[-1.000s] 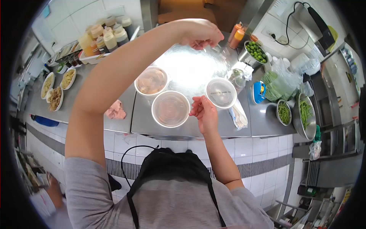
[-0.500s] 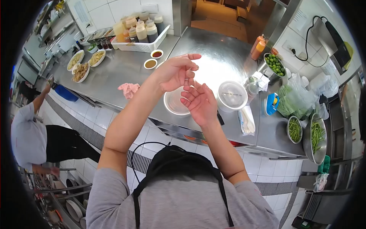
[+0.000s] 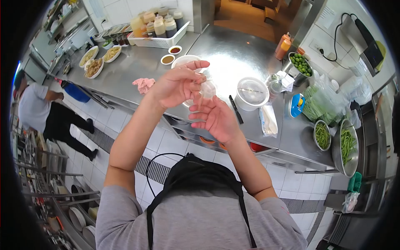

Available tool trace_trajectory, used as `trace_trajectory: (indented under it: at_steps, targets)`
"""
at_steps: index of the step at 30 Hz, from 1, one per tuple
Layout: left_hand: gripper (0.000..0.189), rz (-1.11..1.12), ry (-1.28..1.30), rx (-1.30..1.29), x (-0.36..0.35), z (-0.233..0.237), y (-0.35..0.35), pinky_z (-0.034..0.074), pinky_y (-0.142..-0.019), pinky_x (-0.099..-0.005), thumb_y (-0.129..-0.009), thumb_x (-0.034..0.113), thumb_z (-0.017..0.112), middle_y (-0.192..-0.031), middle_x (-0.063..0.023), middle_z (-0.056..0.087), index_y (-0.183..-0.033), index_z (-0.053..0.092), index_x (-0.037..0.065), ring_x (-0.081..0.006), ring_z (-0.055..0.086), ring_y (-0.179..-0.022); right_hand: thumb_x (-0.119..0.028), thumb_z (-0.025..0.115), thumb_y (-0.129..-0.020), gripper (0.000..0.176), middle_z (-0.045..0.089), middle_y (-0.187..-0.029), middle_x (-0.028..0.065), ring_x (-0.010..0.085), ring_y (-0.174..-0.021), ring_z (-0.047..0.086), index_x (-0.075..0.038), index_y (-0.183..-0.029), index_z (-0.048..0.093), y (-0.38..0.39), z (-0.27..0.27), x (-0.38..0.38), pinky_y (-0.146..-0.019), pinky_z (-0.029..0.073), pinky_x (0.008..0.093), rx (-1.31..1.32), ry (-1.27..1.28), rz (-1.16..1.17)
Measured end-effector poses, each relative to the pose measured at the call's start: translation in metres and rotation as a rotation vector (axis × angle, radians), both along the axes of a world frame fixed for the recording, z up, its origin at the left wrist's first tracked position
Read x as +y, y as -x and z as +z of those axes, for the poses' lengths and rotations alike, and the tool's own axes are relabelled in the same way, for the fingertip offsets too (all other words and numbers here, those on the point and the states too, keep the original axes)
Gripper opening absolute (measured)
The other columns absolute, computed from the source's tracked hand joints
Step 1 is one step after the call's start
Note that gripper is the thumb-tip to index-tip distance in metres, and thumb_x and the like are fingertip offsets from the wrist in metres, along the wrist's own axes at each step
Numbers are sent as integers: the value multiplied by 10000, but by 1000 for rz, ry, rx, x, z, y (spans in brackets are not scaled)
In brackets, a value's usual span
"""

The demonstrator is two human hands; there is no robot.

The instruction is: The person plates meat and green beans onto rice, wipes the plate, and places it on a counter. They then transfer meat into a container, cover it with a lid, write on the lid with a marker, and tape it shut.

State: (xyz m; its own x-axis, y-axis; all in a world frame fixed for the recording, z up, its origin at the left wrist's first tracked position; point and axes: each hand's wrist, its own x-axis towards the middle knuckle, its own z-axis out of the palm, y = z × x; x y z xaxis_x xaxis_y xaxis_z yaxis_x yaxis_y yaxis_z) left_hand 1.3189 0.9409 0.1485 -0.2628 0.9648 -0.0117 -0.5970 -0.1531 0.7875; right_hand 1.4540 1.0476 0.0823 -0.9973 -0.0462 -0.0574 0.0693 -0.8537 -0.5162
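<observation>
My left hand (image 3: 177, 85) hangs over the steel counter, fingers curled inward and index finger stretched to the right. My right hand (image 3: 216, 118) is just below it, palm up, its bent fingers meeting the left fingertips. What they pinch between them is too thin and clear to make out. Behind my hands stands a white round tub (image 3: 183, 61), mostly hidden, with a clear plastic piece (image 3: 208, 88) overlapping my fingers in this view. To the right sit a lidded plastic tub (image 3: 252, 92) and a black marker (image 3: 236, 109).
A white basket (image 3: 162, 42) of sauce bottles, two sauce cups (image 3: 168, 59) and noodle dishes (image 3: 111, 54) are at the left. A pink cloth (image 3: 144, 85) lies nearby. Limes (image 3: 300, 65), green beans (image 3: 346, 146) and a folded towel (image 3: 268, 121) are right. A person (image 3: 39, 102) stands far left.
My hands have shifted slightly left and down. The white tub now shows farther back on the counter, and the marker is more exposed. The person at left has turned and stands more upright.
</observation>
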Motion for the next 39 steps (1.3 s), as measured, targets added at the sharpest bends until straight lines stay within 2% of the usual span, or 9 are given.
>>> trace_trajectory:
  at_steps: [9,11,16,22,26,28,32,34,39]
  targets:
    - [368,59,-22,-7,-49,-3,-12,410,-524,-220,-790,42,506,-763,-17,505,-1148,418,49,-60,457,-585,-117,500,-852,129,571,-735,88,172,-644,589,5,-823,528,-2,-16,-8,-623,524,327,123,-127,-69]
    - [376,71,126,113,-64,3,-13,371,-503,-195,-771,30,510,-729,-7,496,-1138,428,47,-59,443,-562,-112,525,-841,125,575,-735,84,159,-637,586,12,-833,539,-7,-13,5,-623,521,312,115,-164,-65]
    - [396,-52,469,558,-88,3,-4,340,-477,-182,-718,54,543,-677,4,488,-1104,455,50,-59,427,-528,-106,611,-786,117,586,-722,31,76,-618,551,7,-809,593,-26,2,33,-588,462,201,-21,-948,-56]
    - [391,-146,701,780,-116,-1,8,405,-540,-199,-688,102,579,-750,-13,517,-1063,479,59,-59,482,-680,-106,608,-781,115,583,-691,9,58,-600,535,9,-776,605,-42,-7,70,-572,441,180,-166,-1096,-90]
    - [376,-194,768,774,-136,-37,16,410,-556,-205,-689,109,581,-746,-7,524,-1049,484,62,-60,492,-684,-99,607,-773,104,576,-675,22,70,-586,527,1,-755,586,-38,-25,80,-561,436,194,-258,-1180,-5]
    - [374,-265,861,686,-143,-58,17,410,-557,-208,-686,119,592,-746,-2,532,-1042,489,63,-60,488,-681,-114,614,-756,123,566,-623,14,70,-551,517,2,-727,588,-30,-36,79,-526,421,197,-229,-1339,209]
    - [323,-225,911,634,-153,-114,17,358,-524,-194,-703,51,565,-686,10,524,-1018,495,66,-53,474,-610,-143,622,-736,163,547,-554,21,72,-524,515,4,-675,587,-1,-64,74,-495,413,210,-243,-1580,301]
    - [338,-243,947,537,-154,-152,17,387,-547,-210,-709,83,574,-710,3,539,-1038,498,67,-68,487,-641,-203,635,-662,212,592,-600,128,195,-563,578,8,-651,616,14,-79,71,-562,461,309,-230,-1806,311]
    - [380,-319,1098,570,-142,-237,13,429,-594,-230,-686,129,614,-779,-12,563,-1051,516,92,-89,510,-698,-191,623,-624,197,610,-664,168,279,-635,603,5,-648,624,40,-106,68,-614,478,354,-180,-1955,369]
